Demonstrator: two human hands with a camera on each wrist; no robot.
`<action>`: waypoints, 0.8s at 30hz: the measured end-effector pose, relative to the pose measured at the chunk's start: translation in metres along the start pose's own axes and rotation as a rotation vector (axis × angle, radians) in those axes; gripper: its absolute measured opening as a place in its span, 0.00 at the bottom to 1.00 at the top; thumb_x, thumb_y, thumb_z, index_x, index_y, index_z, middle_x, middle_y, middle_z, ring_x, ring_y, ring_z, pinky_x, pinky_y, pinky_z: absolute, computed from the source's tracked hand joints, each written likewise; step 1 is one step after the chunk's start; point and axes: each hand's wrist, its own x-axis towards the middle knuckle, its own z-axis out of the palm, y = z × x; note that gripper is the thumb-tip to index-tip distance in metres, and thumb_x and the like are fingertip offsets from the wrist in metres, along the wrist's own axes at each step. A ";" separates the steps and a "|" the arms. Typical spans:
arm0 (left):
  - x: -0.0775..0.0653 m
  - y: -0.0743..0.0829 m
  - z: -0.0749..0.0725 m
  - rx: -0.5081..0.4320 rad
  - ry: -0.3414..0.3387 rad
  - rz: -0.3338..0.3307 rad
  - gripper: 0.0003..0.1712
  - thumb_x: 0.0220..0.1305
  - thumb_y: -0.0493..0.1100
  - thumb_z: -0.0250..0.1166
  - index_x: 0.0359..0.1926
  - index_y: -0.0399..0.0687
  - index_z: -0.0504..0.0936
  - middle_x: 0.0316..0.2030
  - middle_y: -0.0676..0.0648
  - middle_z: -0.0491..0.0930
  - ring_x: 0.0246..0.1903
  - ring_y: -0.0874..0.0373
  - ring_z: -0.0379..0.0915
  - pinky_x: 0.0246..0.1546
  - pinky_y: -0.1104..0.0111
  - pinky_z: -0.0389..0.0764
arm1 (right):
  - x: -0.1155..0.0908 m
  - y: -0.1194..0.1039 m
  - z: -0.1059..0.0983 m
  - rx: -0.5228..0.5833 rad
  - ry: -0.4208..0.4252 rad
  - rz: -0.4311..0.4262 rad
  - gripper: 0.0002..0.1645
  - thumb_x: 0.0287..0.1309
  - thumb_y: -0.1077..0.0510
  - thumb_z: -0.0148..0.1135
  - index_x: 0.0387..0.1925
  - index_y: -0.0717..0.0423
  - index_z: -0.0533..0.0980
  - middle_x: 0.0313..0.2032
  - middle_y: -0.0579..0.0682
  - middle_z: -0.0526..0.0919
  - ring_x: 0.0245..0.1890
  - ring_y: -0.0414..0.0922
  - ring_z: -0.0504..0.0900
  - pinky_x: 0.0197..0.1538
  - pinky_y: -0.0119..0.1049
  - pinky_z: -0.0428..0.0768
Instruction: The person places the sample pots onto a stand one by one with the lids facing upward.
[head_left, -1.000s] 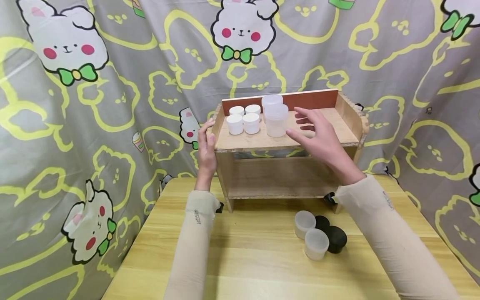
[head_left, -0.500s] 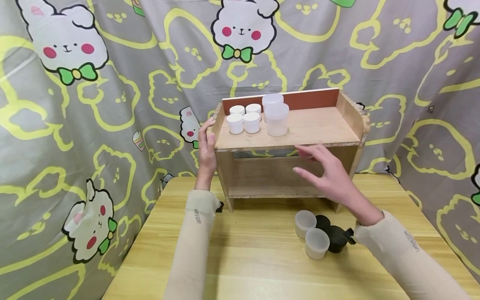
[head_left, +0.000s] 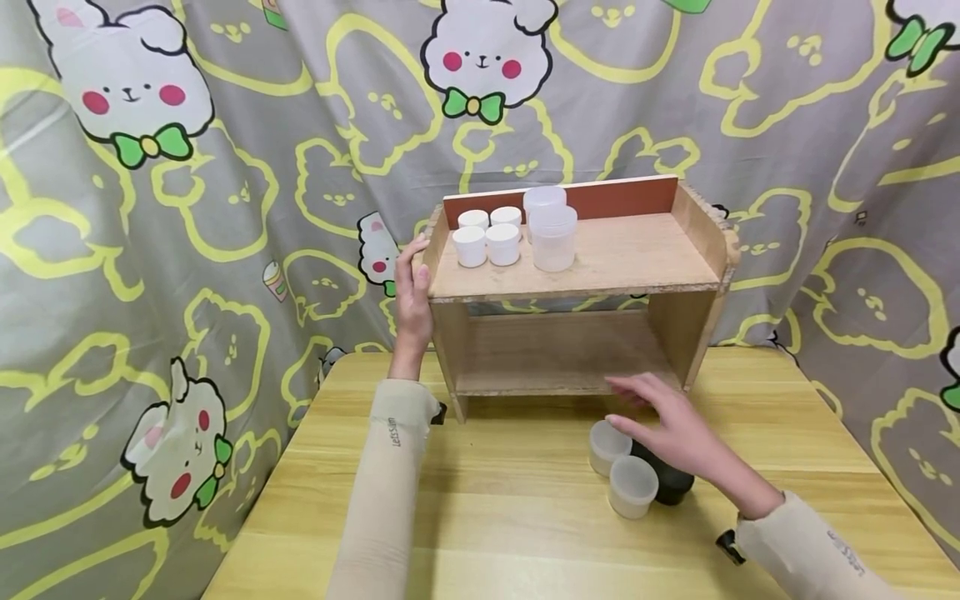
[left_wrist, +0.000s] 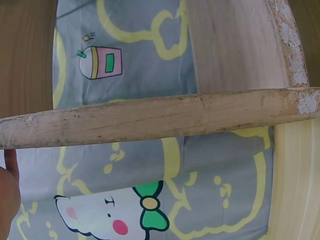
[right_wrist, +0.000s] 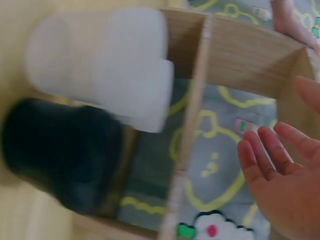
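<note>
In the head view my left hand grips the upper left side of a small wooden shelf; the left wrist view has only a bit of that hand against the wooden edge. My right hand, fingers spread and holding nothing, hovers over a group of jars on the table. Two translucent lidded jars stand there beside black jars, which the hand partly covers. On the top board are several small white jars and two taller translucent jars, one behind the other.
The shelf stands at the back of a wooden table, its lower board bare. A patterned curtain hangs close behind and on both sides. A low red-brown back panel and raised sides border the top board.
My right hand has drawn away from the translucent jars on the top board and come down over the jars on the table. The left hand has stayed on the shelf's side.
</note>
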 end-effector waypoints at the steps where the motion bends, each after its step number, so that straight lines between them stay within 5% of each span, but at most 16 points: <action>1: 0.000 0.000 0.000 0.000 0.001 -0.003 0.24 0.73 0.36 0.45 0.65 0.26 0.65 0.70 0.29 0.65 0.75 0.43 0.58 0.78 0.55 0.53 | -0.004 0.004 0.004 -0.003 -0.017 0.016 0.30 0.64 0.54 0.71 0.66 0.56 0.77 0.52 0.47 0.83 0.49 0.48 0.84 0.53 0.43 0.83; 6: -0.001 0.000 -0.001 -0.006 -0.001 -0.004 0.24 0.72 0.35 0.45 0.65 0.26 0.65 0.70 0.28 0.65 0.76 0.42 0.58 0.78 0.55 0.53 | -0.019 0.016 0.014 0.004 -0.065 0.080 0.30 0.64 0.52 0.71 0.65 0.56 0.77 0.52 0.48 0.82 0.50 0.53 0.85 0.53 0.50 0.83; 9: 0.000 0.000 -0.001 -0.005 0.000 0.001 0.24 0.72 0.35 0.45 0.65 0.26 0.65 0.69 0.28 0.65 0.76 0.42 0.58 0.78 0.54 0.53 | -0.026 0.021 0.016 0.032 -0.064 0.078 0.29 0.63 0.53 0.72 0.64 0.55 0.78 0.52 0.49 0.83 0.48 0.53 0.85 0.52 0.46 0.84; 17: 0.002 -0.020 0.000 0.014 0.012 0.004 0.25 0.72 0.38 0.45 0.65 0.29 0.65 0.70 0.31 0.66 0.76 0.44 0.58 0.78 0.57 0.53 | -0.049 0.033 0.017 0.175 -0.122 -0.060 0.32 0.56 0.60 0.76 0.61 0.63 0.78 0.48 0.53 0.84 0.43 0.43 0.85 0.47 0.36 0.85; 24: 0.002 -0.040 -0.003 0.009 0.003 -0.004 0.26 0.73 0.43 0.46 0.67 0.37 0.67 0.71 0.38 0.67 0.76 0.49 0.58 0.78 0.57 0.54 | -0.060 0.041 0.021 0.154 -0.148 -0.111 0.36 0.50 0.57 0.81 0.61 0.60 0.79 0.50 0.52 0.82 0.45 0.39 0.84 0.48 0.34 0.83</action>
